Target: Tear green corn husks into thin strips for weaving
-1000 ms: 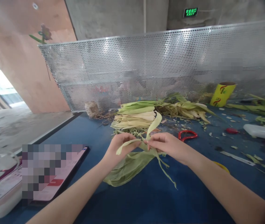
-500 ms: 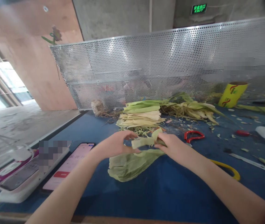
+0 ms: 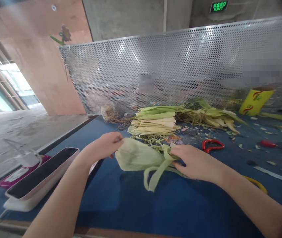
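A broad, pale green corn husk (image 3: 138,155) is stretched between my hands above the blue table. My left hand (image 3: 103,145) pinches its wide left end, thumb and forefinger together at the edge. Its narrow right end runs into my right hand (image 3: 189,162), whose fingers are closed around it along with thin husk strips (image 3: 157,178). One strip loops down in front of the husk. Just behind lies a heap of small green scraps (image 3: 153,140), and beyond it a stack of flat husks (image 3: 155,124).
Red-handled scissors (image 3: 212,145), a yellow handle (image 3: 257,185) and a thin blade (image 3: 274,175) lie to the right. A yellow roll (image 3: 256,100) stands near the perforated metal screen (image 3: 121,72). Twine (image 3: 107,112) sits behind. At left are a long pink-and-white case (image 3: 44,172) and a partly hidden phone (image 3: 93,167).
My left hand has moved left to the wide end of the husk, which has risen off the table. The strip formerly stretched between my hands now hangs from my right hand. The view has shifted slightly.
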A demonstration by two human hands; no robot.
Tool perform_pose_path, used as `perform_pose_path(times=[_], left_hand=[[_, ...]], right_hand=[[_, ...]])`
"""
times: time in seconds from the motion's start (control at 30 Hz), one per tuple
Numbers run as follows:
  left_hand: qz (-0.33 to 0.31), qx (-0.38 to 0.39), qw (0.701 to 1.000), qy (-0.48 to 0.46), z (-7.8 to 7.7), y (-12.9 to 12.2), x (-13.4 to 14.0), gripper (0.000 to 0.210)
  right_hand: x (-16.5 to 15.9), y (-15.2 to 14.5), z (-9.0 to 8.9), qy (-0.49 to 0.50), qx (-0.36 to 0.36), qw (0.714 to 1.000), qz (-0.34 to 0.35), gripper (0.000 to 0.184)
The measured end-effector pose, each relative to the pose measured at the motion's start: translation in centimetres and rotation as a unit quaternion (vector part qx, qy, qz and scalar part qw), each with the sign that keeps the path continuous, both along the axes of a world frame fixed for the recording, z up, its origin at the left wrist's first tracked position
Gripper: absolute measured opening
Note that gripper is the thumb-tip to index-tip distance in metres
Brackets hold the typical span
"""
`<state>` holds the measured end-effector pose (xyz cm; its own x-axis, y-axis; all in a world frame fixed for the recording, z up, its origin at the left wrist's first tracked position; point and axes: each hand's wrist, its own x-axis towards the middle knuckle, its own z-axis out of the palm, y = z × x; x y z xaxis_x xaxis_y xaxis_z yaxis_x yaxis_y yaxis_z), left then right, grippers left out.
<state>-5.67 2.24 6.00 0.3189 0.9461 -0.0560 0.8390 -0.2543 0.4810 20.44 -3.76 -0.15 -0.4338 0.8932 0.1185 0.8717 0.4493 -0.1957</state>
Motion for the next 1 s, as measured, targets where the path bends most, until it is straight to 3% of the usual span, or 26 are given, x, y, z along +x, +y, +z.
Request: perform_pose_path(times=[0.13, 0.27, 0.4, 0.5, 0.6, 0.67, 0.77, 0.87, 1.0], left_hand=[[0.086, 0.107, 0.990, -0.021, 0.5, 0.1, 0.3, 0.023], [0.136, 0.227, 0.964, -0.037, 0.9, 0.0, 0.3, 0.018], [0.198, 0.294, 0.932, -0.081, 1.4, -0.1, 0.0, 0.012], [0.220, 0.299, 0.922, -0.115, 1.5, 0.2, -0.8, 0.012], [0.243, 0.305, 0.907, -0.159, 1.4, 0.9, -1.9, 0.014], [0.277, 0.311, 0.887, -0.198, 1.4, 1.4, -2.6, 0.017], [0.321, 0.321, 0.861, -0.230, 1.5, 1.9, -3.0, 0.018], [0.318, 0.315, 0.862, -0.237, 1.5, 2.0, -2.9, 0.019], [0.295, 0.300, 0.876, -0.237, 1.2, 2.0, -2.6, 0.015]], right_hand=[[-1.0, -0.8, 0.0, -0.013, 0.018, 0.999, 0.034, 0.024], [-1.7, -0.8, -0.6, -0.087, 0.188, 0.974, 0.094, 0.016], [-1.7, -0.6, -0.5, -0.133, 0.351, 0.921, 0.102, 0.034], [-1.7, -0.8, -0.2, -0.156, 0.389, 0.902, 0.099, 0.048], [-1.8, -1.0, -0.3, -0.177, 0.357, 0.907, 0.133, 0.055], [-1.8, -1.0, -0.6, -0.180, 0.302, 0.922, 0.159, 0.055], [-1.3, -0.9, -0.9, -0.170, 0.203, 0.954, 0.142, 0.050], [-0.3, -1.0, -0.4, -0.133, 0.117, 0.980, 0.093, 0.044], [0.0, -1.6, 0.9, -0.085, 0.064, 0.990, 0.088, 0.058]])
